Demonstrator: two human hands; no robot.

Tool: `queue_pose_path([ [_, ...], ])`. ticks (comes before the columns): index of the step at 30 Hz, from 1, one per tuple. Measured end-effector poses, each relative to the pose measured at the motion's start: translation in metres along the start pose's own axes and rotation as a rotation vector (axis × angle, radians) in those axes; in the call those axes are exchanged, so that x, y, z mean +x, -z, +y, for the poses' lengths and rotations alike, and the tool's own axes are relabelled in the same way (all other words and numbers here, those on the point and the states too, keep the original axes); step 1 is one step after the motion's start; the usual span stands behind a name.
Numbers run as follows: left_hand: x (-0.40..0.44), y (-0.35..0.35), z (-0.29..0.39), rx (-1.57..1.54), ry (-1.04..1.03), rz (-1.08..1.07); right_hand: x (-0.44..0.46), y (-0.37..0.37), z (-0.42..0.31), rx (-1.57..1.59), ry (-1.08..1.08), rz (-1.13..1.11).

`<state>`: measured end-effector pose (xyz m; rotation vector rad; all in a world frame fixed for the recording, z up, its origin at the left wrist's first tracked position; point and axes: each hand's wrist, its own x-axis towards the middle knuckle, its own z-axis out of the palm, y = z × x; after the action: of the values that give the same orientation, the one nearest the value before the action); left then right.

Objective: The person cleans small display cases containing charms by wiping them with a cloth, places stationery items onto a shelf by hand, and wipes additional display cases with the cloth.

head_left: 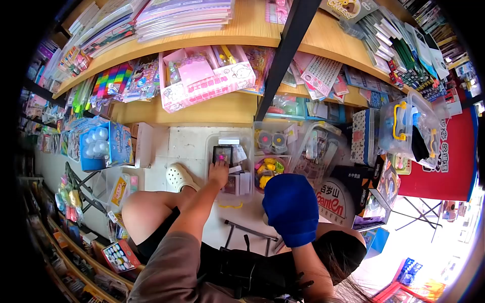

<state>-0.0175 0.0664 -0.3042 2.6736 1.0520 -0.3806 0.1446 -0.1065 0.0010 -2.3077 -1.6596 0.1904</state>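
Note:
My left hand (219, 172) reaches down into a clear plastic bin (208, 154) on the floor. Its fingers are bent over the lower edge of a small black-framed box (222, 154) with a pink spot inside. White and grey small boxes (240, 183) lie around it in the same bin. A blue cloth mitt-like cover (291, 209) hides my right hand, and its cuff ends at the wrist. The fingers under the cloth do not show. Beside the mitt, a second clear bin holds yellow items (270, 169) and round grey pieces (272, 140).
Wooden shelves (202, 39) with stationery stand ahead, split by a black post (283, 60). Below sits a pink box (207, 83). A blue carton (118, 144) is on the left. At right are a black carton (343, 187), a yellow-handled clear box (411, 129) and a red panel (444, 161).

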Motion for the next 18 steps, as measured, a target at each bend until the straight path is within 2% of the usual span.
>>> queue_pose_path([
  [2, -0.004, 0.012, -0.002, -0.085, -0.033, 0.121, 0.003, 0.005, 0.001, -0.009, 0.006, -0.025],
  [5, -0.004, 0.061, 0.0, -0.437, 0.044, -0.035, -0.001, 0.01, -0.003, -0.012, 0.021, 0.014],
  [6, -0.003, 0.069, -0.003, -0.516, -0.046, 0.06, -0.003, 0.012, -0.003, -0.013, 0.032, 0.026],
  [9, 0.003, 0.094, -0.011, -1.08, -0.048, -0.09, -0.008, 0.018, -0.004, -0.019, 0.066, 0.079],
  [10, -0.002, 0.118, -0.01, -1.2, 0.064, -0.25, -0.011, 0.022, -0.005, -0.025, 0.081, 0.1],
  [14, -0.049, 0.218, 0.015, -1.577, 0.161, -0.322, -0.021, 0.039, -0.016, -0.078, 0.151, 0.206],
  [17, -0.081, 0.261, 0.029, -1.814, 0.096, -0.275, -0.022, 0.062, -0.032, -0.169, 0.232, 0.24],
  [18, -0.091, 0.273, 0.032, -1.897, 0.035, -0.339, -0.019, 0.071, -0.038, -0.185, 0.259, 0.21],
])
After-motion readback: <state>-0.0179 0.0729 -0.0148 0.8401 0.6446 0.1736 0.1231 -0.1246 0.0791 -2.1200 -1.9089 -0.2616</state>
